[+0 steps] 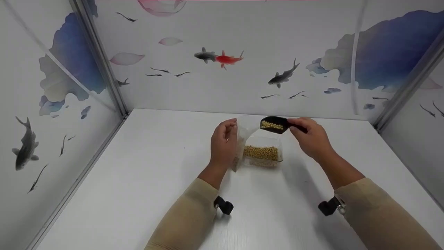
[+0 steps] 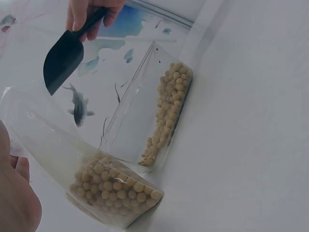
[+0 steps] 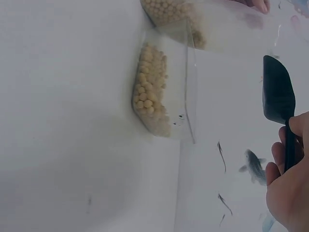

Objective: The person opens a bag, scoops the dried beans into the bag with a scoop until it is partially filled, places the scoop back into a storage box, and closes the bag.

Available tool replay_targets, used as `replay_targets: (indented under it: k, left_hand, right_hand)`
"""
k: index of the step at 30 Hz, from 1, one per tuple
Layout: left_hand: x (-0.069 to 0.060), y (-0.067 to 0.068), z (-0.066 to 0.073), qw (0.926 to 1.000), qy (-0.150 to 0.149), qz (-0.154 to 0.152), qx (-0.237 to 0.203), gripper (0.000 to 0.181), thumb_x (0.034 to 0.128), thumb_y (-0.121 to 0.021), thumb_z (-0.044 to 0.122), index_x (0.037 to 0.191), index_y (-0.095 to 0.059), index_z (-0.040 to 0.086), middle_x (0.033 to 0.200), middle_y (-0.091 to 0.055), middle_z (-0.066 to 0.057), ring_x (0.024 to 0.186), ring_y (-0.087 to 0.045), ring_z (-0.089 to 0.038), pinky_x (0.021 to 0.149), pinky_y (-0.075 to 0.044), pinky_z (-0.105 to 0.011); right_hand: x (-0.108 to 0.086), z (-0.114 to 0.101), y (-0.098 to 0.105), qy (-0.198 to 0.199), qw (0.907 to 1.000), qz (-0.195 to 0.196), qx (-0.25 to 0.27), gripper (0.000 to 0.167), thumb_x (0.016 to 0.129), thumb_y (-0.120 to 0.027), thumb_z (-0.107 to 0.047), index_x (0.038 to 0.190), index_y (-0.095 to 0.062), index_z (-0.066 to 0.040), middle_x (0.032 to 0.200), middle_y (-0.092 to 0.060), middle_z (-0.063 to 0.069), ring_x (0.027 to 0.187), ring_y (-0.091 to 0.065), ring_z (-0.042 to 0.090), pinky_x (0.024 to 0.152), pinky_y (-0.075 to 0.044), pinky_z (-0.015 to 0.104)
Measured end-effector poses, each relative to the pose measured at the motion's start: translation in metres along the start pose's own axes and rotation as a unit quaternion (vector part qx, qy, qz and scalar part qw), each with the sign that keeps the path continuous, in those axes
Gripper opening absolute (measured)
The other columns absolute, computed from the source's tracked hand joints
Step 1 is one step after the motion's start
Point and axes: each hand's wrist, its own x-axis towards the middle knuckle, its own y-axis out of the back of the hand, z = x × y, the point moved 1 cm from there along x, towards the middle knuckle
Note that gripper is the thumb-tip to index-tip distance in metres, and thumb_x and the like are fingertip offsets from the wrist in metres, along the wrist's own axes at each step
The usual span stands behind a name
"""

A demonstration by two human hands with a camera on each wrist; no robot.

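My right hand [image 1: 312, 137] grips the handle of a black scoop [image 2: 63, 60], raised above the table. Yellow round beans [image 1: 271, 125] lie in its bowl. Below it stands a clear rectangular box [image 2: 128, 121], its lower part filled with the same beans [image 1: 261, 152]. Left of the box, touching or very near it, a clear plastic bag [image 2: 46, 128] stands upright with beans [image 2: 113, 188] in its bottom. My left hand [image 1: 223, 144] holds the upper part of this bag at its left side; its fingertips are partly hidden. The scoop is level with the bag's top, to its right.
A white tabletop [image 1: 138, 180] lies under everything. Behind it rises a white wall panel [image 1: 222, 90] printed with fish, and further panels with metal posts [image 1: 100, 59] close off both sides. A small black device [image 1: 223, 205] sits on each sleeve.
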Motion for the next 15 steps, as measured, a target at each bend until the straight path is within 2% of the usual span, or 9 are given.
replay_targets:
  k: [3, 8, 12, 15]
  left_hand:
    - [0.0, 0.0, 0.0, 1.0, -0.001, 0.001, -0.001, 0.026, 0.1145, -0.053, 0.026, 0.13, -0.064, 0.008, 0.145, -0.065, 0.001, 0.136, -0.062, -0.015, 0.114, -0.054, -0.033]
    - [0.0, -0.001, 0.001, 0.9999, 0.008, 0.007, -0.003, 0.024, 0.1136, -0.054, 0.023, 0.13, -0.066, 0.01, 0.144, -0.066, 0.002, 0.135, -0.062, -0.014, 0.113, -0.055, -0.033]
    - [0.0, -0.001, 0.001, 0.9999, 0.014, 0.009, -0.003, 0.022, 0.1134, -0.055, 0.023, 0.129, -0.066, 0.014, 0.144, -0.067, 0.004, 0.134, -0.062, -0.011, 0.112, -0.055, -0.032]
    - [0.001, -0.001, 0.002, 0.9998, 0.018, 0.009, -0.002, 0.019, 0.1135, -0.054, 0.024, 0.128, -0.066, 0.018, 0.144, -0.067, 0.006, 0.135, -0.061, -0.01, 0.113, -0.054, -0.031]
  right_hand:
    - [0.004, -0.009, 0.007, 0.007, 0.9999, 0.01, -0.003, 0.036, 0.112, -0.058, -0.025, 0.144, -0.068, -0.014, 0.143, -0.063, 0.013, 0.13, -0.062, 0.031, 0.103, -0.053, 0.038]
    - [0.008, -0.024, 0.009, 0.027, 0.9995, 0.008, -0.014, 0.035, 0.111, -0.059, -0.022, 0.144, -0.068, -0.013, 0.142, -0.063, 0.012, 0.131, -0.061, 0.031, 0.109, -0.054, 0.049]
    - [0.01, -0.035, 0.003, 0.079, 0.995, 0.0, -0.061, 0.035, 0.11, -0.06, -0.015, 0.144, -0.068, -0.009, 0.139, -0.065, 0.013, 0.131, -0.06, 0.034, 0.109, -0.054, 0.055]
    - [0.009, -0.042, -0.001, 0.136, 0.9836, 0.014, -0.118, 0.032, 0.109, -0.061, -0.011, 0.14, -0.071, -0.006, 0.133, -0.069, 0.015, 0.128, -0.059, 0.038, 0.107, -0.052, 0.059]
